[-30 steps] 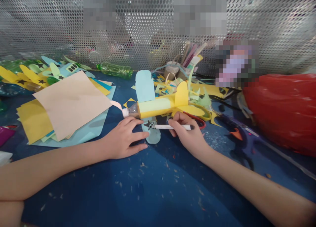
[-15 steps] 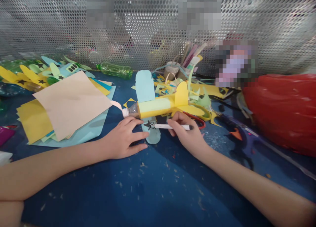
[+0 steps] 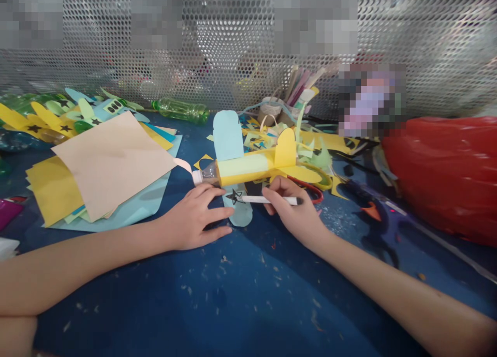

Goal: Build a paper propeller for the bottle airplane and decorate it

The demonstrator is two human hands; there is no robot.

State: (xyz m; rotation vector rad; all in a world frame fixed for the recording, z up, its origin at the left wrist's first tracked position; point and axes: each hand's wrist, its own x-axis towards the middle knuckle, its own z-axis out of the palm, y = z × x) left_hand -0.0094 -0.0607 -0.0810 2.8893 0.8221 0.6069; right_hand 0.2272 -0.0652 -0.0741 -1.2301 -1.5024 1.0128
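Observation:
A plastic bottle wrapped in yellow and pale green paper, shaped like an airplane (image 3: 246, 166), lies on the blue table with its white cap to the left. One light blue paper wing (image 3: 228, 134) points away from me; the other wing (image 3: 241, 216) points toward me and bears a black star, partly filled in. My left hand (image 3: 200, 216) rests with spread fingers beside the bottle neck, fingertips on the near wing's edge. Pinched in my right hand (image 3: 291, 204) is a white marker (image 3: 254, 199), its tip at the star.
Stacked paper sheets (image 3: 112, 165) lie to the left, with decorated bottle planes (image 3: 50, 121) behind them. A green bottle (image 3: 181, 111) lies by the perforated metal screen (image 3: 233, 36). Right are paper scraps, red-handled scissors (image 3: 316, 194), a purple glue gun (image 3: 388, 214) and a red bag (image 3: 446, 176).
The marker and my right fingers have shifted very slightly, and the star looks a little more filled with black. My left hand and the bottle plane stay in place.

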